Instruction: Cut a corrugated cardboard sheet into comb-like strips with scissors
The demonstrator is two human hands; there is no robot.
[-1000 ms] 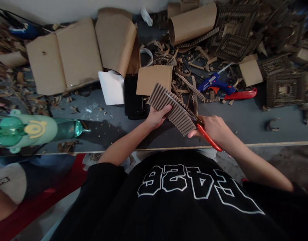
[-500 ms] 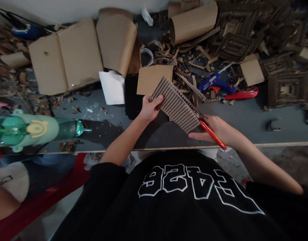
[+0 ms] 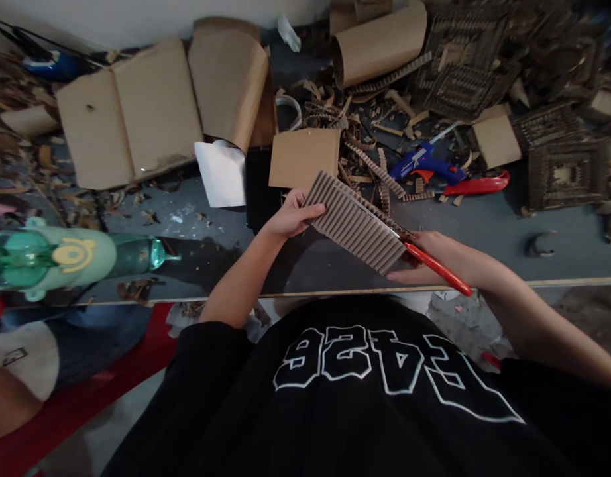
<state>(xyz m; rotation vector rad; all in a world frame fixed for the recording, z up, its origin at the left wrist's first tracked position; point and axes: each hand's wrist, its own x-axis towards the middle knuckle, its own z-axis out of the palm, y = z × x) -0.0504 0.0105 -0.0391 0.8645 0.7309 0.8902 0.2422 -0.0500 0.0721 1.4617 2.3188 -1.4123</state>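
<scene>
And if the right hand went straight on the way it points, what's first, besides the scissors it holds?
Likely the corrugated cardboard, just ahead of the right hand; depth is unclear, so the hand might pass underneath it instead.

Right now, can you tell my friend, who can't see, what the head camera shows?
A person's left hand holds ridged cardboard, while the right hand holds what look like red-handled scissors along its far edge. Behind, a blue glue gun lies among cardboard scraps; a green bottle is at picture left.
</scene>
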